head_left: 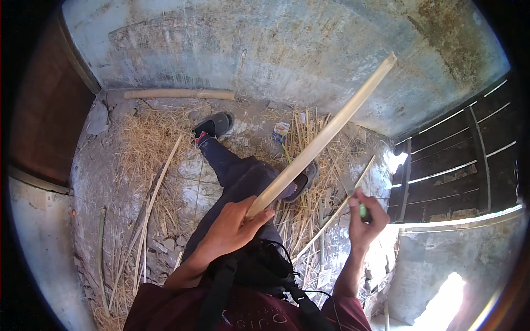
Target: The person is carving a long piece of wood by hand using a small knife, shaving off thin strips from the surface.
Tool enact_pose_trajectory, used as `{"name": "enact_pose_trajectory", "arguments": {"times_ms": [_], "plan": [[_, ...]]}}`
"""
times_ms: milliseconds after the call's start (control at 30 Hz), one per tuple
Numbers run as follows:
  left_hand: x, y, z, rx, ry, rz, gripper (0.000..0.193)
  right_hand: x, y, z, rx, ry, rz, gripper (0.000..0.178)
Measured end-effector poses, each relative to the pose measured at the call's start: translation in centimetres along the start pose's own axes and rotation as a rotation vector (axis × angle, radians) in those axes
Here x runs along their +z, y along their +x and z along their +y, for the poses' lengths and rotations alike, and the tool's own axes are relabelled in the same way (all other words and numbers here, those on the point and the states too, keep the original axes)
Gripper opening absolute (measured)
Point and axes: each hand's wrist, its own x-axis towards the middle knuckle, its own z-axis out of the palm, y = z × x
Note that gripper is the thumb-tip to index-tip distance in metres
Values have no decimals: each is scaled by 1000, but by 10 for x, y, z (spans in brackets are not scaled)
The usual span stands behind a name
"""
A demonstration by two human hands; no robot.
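My left hand (234, 226) is closed round the near end of a long, pale split bamboo strip (326, 135). The strip slants up and away to the right, its far end raised in front of the wall. Off to the right, my right hand (367, 218) grips a knife by its green handle (362, 211). The knife's thin blade (348, 185) points up and to the left, apart from the strip. Below the blade, a thinner bamboo stick (334, 218) lies slanted across the floor litter.
Straw-like shavings (149, 140) and several thin strips (157, 201) litter the floor. A bamboo length (179, 94) lies along the stained wall (309, 55). My legs, with dark shoes (215, 126), stretch forward. A dark slatted panel (452, 160) stands right, a brown door (47, 105) left.
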Motion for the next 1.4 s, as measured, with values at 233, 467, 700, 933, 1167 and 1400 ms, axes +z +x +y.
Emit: {"name": "enact_pose_trajectory", "arguments": {"times_ms": [233,467,700,933,1167,1400], "plan": [[-1,-3,-2,-21,-45,-4,42,26,-7,-30,-131,100,-219,24],[2,-5,3,18,-41,-30,45,31,-9,-35,-169,74,-303,24],[4,-3,4,17,-41,-30,47,32,-10,-33,-199,25,-298,20],[7,0,7,17,-25,-49,46,35,-12,-27,-207,33,-282,19],[9,0,9,34,-32,-53,46,28,-9,-27,-188,20,-339,24],[13,1,12,56,11,-45,40,28,-8,-23,-178,5,-194,20]]}}
